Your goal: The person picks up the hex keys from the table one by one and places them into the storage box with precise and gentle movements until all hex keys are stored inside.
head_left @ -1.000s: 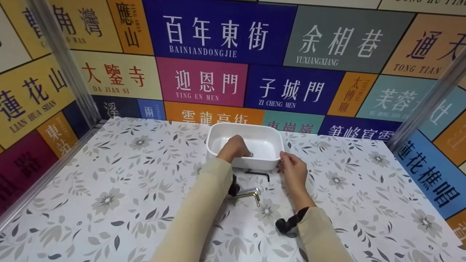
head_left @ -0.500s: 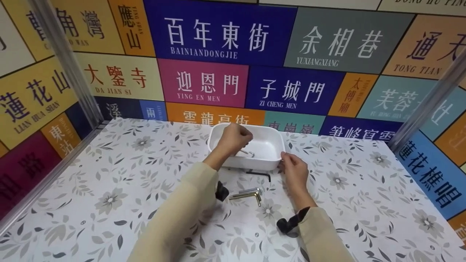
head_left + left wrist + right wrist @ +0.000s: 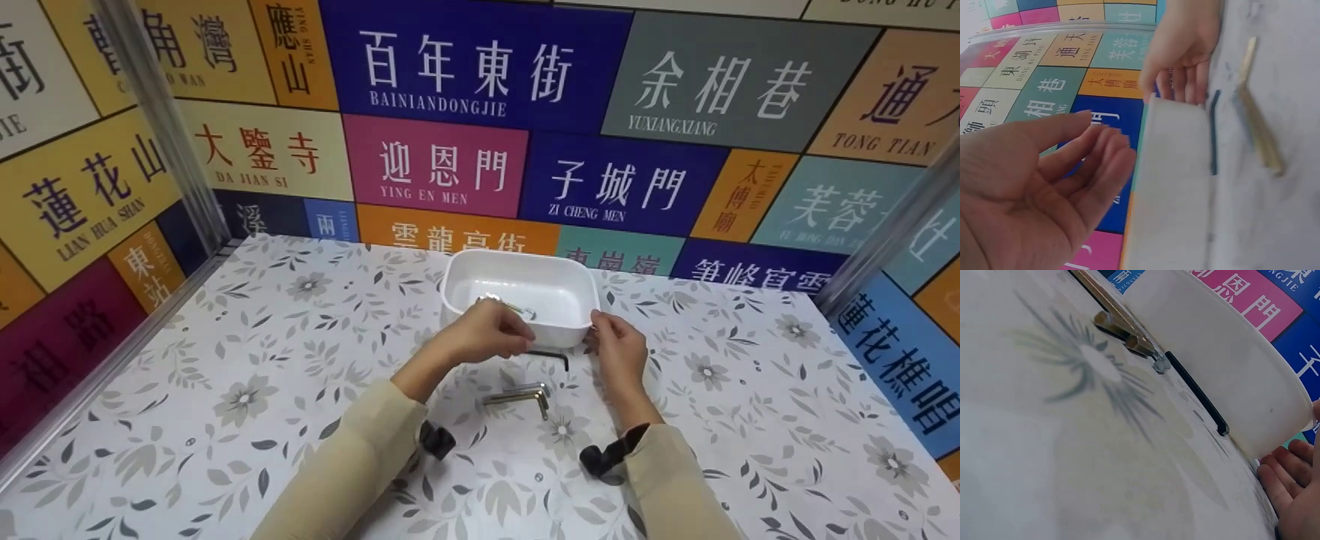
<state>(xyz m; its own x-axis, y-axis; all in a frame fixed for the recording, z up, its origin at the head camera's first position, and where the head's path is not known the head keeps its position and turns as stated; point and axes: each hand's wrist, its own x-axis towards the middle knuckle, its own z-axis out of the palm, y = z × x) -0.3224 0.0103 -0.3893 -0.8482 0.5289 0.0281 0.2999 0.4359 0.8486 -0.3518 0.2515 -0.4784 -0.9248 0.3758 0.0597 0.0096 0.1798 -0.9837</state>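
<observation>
In the head view a white plastic box [image 3: 566, 334] stands at the table's back. Its right front corner is held by my right hand [image 3: 622, 352], thumb at the rim and fingers against the side. My left hand [image 3: 484, 331] hovers before the box's front wall, fingers loosely bent and nothing in them, as the left wrist view confirms. Shiny metal pieces [image 3: 529, 313] lie inside the box, partly hidden by that hand. Brass-coloured Allen keys [image 3: 1261, 126] and a silver one [image 3: 536, 387] lie on the table in front. A black Allen key [image 3: 1199, 394] lies along the box's foot.
A floral-patterned cloth [image 3: 247, 397] covers the table. Behind the box rises a wall of coloured panels [image 3: 450, 169] with Chinese lettering. Clear upright strips [image 3: 161, 127] mark the corners left and right. Black wrist mounts [image 3: 437, 441] sit on both sleeves.
My left hand came up out of the box and moved back over its front rim toward me. The right hand stays at the corner. The view has shifted slightly.
</observation>
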